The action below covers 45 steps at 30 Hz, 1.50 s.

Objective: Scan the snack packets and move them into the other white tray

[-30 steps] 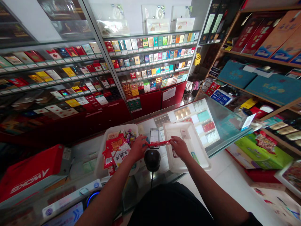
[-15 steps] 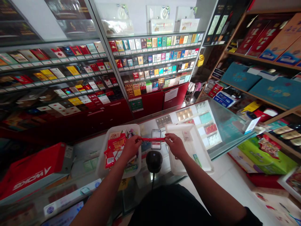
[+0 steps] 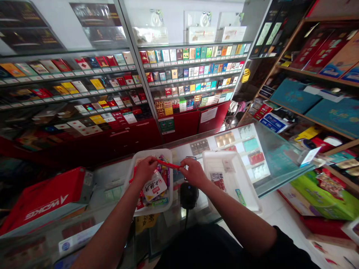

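Note:
Both hands pinch a thin red strip packet (image 3: 167, 164) by its ends, held level above the glass counter (image 3: 269, 157). My left hand (image 3: 145, 170) grips the left end over a white tray (image 3: 131, 170) full of red and white snack packets. My right hand (image 3: 192, 172) grips the right end just above a black barcode scanner (image 3: 188, 195). To the right lies a second white tray (image 3: 246, 194) holding a few small packets.
A red box (image 3: 45, 201) sits at the left of the counter. Wall shelves (image 3: 185, 74) of cigarette packs fill the back. Wooden shelves (image 3: 311, 93) with boxed goods stand on the right, green cartons (image 3: 322, 194) on the floor below.
Both hands carried the red strip leftward, from over the phone and the right tray to over the left tray. The camera view shifted with them.

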{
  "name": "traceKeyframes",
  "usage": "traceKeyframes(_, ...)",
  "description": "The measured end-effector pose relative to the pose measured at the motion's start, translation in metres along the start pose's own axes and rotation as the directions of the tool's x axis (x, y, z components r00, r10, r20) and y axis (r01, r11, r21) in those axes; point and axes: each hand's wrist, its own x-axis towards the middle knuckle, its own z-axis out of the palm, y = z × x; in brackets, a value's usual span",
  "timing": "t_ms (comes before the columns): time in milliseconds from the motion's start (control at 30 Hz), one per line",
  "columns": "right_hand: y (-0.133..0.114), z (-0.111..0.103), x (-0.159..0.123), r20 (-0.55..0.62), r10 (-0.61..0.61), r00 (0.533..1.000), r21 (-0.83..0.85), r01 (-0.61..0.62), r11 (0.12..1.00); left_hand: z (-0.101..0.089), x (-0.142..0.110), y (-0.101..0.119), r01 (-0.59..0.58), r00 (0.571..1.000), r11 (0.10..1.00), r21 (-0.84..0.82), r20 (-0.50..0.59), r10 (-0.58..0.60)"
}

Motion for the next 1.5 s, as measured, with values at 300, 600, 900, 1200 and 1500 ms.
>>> traceKeyframes(300,-0.035,0.051,0.021,0.269,-0.158,0.95,-0.387,0.257,0.885,-0.03,0.032,-0.036,-0.046,0.999,0.972,0.229,-0.008,0.05)
traceKeyframes(600,-0.05,0.078,0.049,0.359,-0.077,0.93,-0.513,0.266,0.816,-0.044,0.041,-0.07,0.098,0.994,0.929,0.357,-0.073,-0.076)
traceKeyframes(900,-0.04,0.071,0.046,0.355,-0.022,0.935,-0.533,0.222,0.817,-0.037,0.029,-0.052,0.068,0.984,0.944,0.322,-0.18,-0.009)
traceKeyframes(1200,0.003,0.013,0.018,0.166,0.078,0.983,-0.526,0.021,0.85,-0.006,0.002,0.033,-0.141,0.979,0.982,0.123,-0.132,0.158)
traceKeyframes(1500,0.05,-0.041,-0.037,0.031,0.265,0.964,-0.492,-0.216,0.843,0.054,-0.041,0.114,-0.229,0.967,0.973,-0.025,0.109,0.231)
